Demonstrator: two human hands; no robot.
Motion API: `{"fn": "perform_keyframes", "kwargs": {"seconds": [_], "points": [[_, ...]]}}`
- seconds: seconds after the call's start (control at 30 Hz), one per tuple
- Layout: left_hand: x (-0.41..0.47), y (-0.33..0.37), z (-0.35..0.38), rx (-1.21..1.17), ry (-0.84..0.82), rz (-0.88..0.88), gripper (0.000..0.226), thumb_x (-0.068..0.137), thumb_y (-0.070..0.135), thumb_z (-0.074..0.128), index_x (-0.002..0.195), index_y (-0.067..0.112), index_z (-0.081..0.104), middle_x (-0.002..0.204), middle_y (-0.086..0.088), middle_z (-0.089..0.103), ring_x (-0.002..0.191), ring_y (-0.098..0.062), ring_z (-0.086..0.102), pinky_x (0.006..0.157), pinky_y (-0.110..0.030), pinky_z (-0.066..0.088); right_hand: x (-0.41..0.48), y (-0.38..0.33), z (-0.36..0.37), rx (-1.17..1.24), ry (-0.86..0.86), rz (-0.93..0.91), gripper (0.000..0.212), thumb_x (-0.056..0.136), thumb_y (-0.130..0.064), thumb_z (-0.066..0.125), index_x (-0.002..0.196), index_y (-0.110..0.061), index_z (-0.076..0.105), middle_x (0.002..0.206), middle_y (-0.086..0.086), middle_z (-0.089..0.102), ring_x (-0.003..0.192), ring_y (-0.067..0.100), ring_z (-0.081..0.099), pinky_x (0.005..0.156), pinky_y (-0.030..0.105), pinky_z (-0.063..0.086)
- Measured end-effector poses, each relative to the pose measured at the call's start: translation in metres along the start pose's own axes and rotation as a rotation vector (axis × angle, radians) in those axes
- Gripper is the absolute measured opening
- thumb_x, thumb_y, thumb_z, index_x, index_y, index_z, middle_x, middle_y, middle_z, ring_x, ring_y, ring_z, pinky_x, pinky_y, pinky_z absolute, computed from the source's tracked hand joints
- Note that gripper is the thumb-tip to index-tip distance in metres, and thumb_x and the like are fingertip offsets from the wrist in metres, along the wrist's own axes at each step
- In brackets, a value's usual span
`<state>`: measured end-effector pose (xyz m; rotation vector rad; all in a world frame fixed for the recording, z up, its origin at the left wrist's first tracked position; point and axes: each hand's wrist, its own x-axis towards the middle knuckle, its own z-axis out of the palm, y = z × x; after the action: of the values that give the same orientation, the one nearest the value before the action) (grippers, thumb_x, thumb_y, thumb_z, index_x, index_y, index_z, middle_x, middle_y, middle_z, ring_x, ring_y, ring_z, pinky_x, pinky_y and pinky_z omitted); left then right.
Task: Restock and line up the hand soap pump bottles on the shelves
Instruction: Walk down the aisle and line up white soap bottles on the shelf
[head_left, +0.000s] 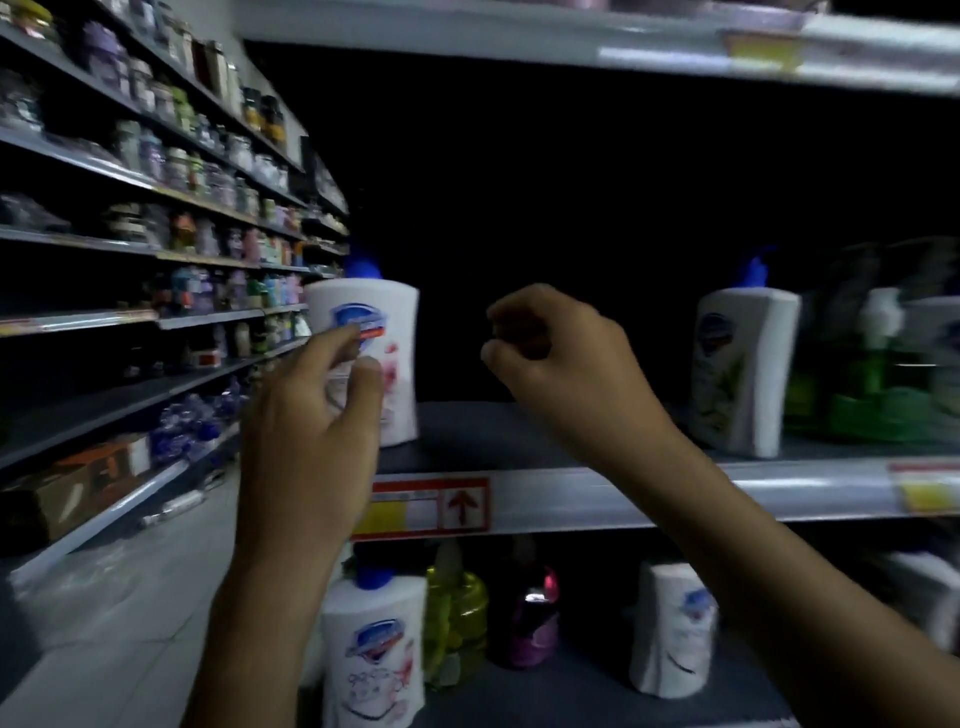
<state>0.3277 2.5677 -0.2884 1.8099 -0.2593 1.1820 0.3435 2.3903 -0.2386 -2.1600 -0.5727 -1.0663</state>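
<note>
A white soap pump bottle with a blue pump and a red-flower label stands upright at the left end of the middle shelf. My left hand is raised right in front of it, with the fingers and thumb spread loosely at its label; the blur hides whether they touch it. My right hand hovers over the bare middle of the shelf with its fingers curled and nothing in them. A second white pump bottle, with a green-leaf label, stands further right on the same shelf.
Green pump bottles crowd the right end of the shelf. The shelf below holds two white bottles, a yellow bottle and a pink one. Stocked aisle shelves run along the left, with a cardboard box low down.
</note>
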Motion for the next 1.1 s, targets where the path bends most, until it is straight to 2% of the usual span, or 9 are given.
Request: {"fn": "perform_keyframes", "kwargs": {"seconds": [0.17,0.3,0.37,0.43,0.57,0.7,0.8,0.93,1.1], "points": [[-0.029,0.053,0.069,-0.073,-0.285,0.156,0.037,0.093,0.039,0.043,0.124,0.028,0.06,0.117,0.01,0.062,0.106,-0.006,0.057,0.085,-0.023,0.047,-0.038,0.067,-0.08,-0.11,0.358,0.122,0.042,0.084,-0.014,0.067,0.122,-0.008,0.051,0.117,0.01,0.055,0.104,0.02,0.055,0.084,0.025,0.043],[-0.045,0.062,0.115,0.174,-0.452,0.189,0.039,0.096,0.039,0.041,0.132,0.028,0.053,0.13,0.011,0.055,0.113,-0.013,0.053,0.091,-0.03,0.045,-0.036,0.127,-0.111,-0.112,0.209,0.409,0.07,0.078,-0.02,0.077,0.133,-0.006,0.036,0.126,0.015,0.054,0.107,0.025,0.056,0.085,0.032,0.047],[-0.046,0.061,0.126,0.277,-0.444,0.233,0.037,0.097,0.039,0.037,0.127,0.028,0.056,0.123,0.011,0.06,0.105,-0.014,0.058,0.083,-0.032,0.048,-0.028,0.147,-0.111,0.057,0.104,0.578,0.073,0.074,-0.021,0.081,0.13,-0.012,0.035,0.121,0.015,0.061,0.105,0.031,0.062,0.088,0.049,0.053],[-0.044,0.057,0.142,0.334,-0.408,0.247,0.034,0.097,0.038,0.036,0.119,0.027,0.059,0.11,0.009,0.066,0.092,-0.016,0.063,0.07,-0.03,0.046,-0.019,0.168,-0.105,0.091,0.007,0.661,0.068,0.07,-0.024,0.084,0.123,-0.013,0.044,0.114,0.013,0.065,0.101,0.03,0.065,0.086,0.053,0.055],[-0.043,0.059,0.142,0.475,-0.34,0.265,0.033,0.097,0.04,0.039,0.115,0.024,0.061,0.1,0.003,0.07,0.084,-0.021,0.066,0.064,-0.029,0.031,-0.015,0.169,-0.104,0.098,-0.072,0.582,0.063,0.067,-0.022,0.086,0.121,-0.016,0.052,0.109,0.008,0.069,0.098,0.025,0.068,0.081,0.046,0.059],[-0.042,0.066,0.141,0.492,-0.336,0.214,0.049,0.096,0.046,0.03,0.131,0.02,0.053,0.109,-0.003,0.07,0.095,-0.023,0.065,0.066,-0.031,0.04,-0.023,0.155,-0.112,0.33,-0.256,0.434,0.042,0.077,-0.013,0.078,0.115,-0.018,0.06,0.103,0.001,0.075,0.096,0.016,0.072,0.074,0.028,0.06],[-0.043,0.067,0.137,0.483,-0.35,0.2,0.055,0.096,0.05,0.024,0.143,0.024,0.036,0.122,-0.001,0.064,0.105,-0.02,0.061,0.071,-0.03,0.041,-0.025,0.139,-0.108,0.424,-0.335,0.31,0.044,0.079,-0.009,0.074,0.119,-0.017,0.06,0.11,-0.001,0.073,0.101,0.014,0.07,0.08,0.027,0.058],[-0.043,0.063,0.126,0.272,-0.347,0.138,0.035,0.094,0.052,0.033,0.122,0.032,0.037,0.109,0.002,0.062,0.087,-0.014,0.057,0.053,-0.019,0.027,-0.028,0.109,-0.088,0.459,-0.311,0.165,0.049,0.074,-0.016,0.073,0.12,-0.023,0.057,0.112,-0.008,0.07,0.103,0.006,0.068,0.078,0.018,0.055],[-0.028,0.049,0.093,-0.067,-0.329,0.136,0.044,0.092,0.04,0.049,0.134,0.035,0.039,0.13,0.012,0.052,0.112,-0.001,0.049,0.088,-0.025,0.048,-0.032,0.081,-0.061,0.585,-0.213,0.035,0.05,0.069,-0.013,0.071,0.116,-0.021,0.057,0.111,-0.013,0.071,0.101,0.002,0.067,0.078,0.012,0.052]]}}
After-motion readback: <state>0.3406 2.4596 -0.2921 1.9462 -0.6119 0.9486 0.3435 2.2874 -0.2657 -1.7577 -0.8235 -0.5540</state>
